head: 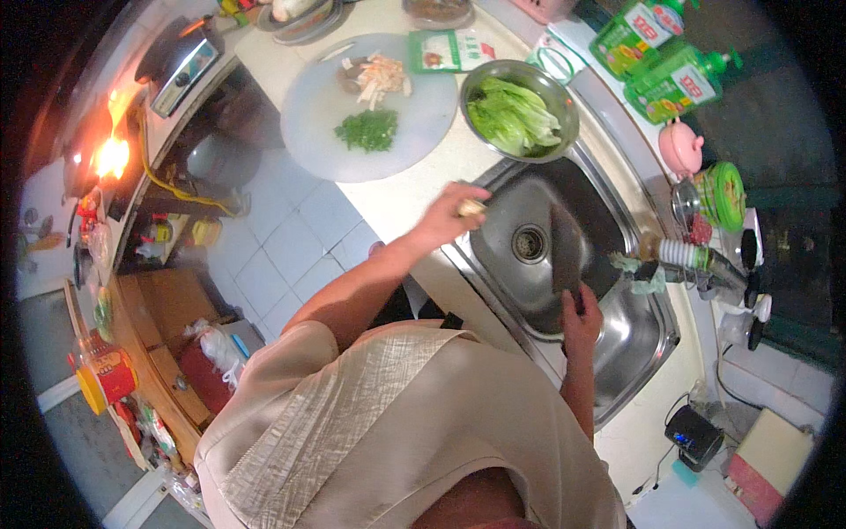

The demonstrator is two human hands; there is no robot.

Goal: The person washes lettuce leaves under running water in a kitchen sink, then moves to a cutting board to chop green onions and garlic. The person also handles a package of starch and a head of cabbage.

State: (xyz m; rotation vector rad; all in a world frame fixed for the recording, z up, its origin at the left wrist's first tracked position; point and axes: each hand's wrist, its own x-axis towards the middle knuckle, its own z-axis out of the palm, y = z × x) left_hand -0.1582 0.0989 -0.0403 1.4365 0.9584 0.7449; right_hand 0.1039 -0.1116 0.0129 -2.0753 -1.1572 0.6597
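Observation:
My left hand (444, 215) is curled around a small pale piece of food (470, 208), perhaps ginger or garlic, at the near left rim of the steel sink (509, 278). Gripped by its handle in my right hand (583, 321), a dark-bladed kitchen knife (566, 248) hangs over the basin, its blade pointing away from me. Beyond the left hand lies a round translucent cutting board (307, 145) with chopped green herbs (368, 130) and a heap of pale orange strips (383, 78). A steel bowl (570, 129) of lettuce leaves (509, 116) sits at the sink's far corner.
Green dish-soap bottles (673, 82), a pink lidded pot (679, 147) and a green-lidded jar (724, 196) line the ledge on the right. A green-and-white packet (449, 51) touches the board's far edge. A flame (112, 157) burns at the stove on the left.

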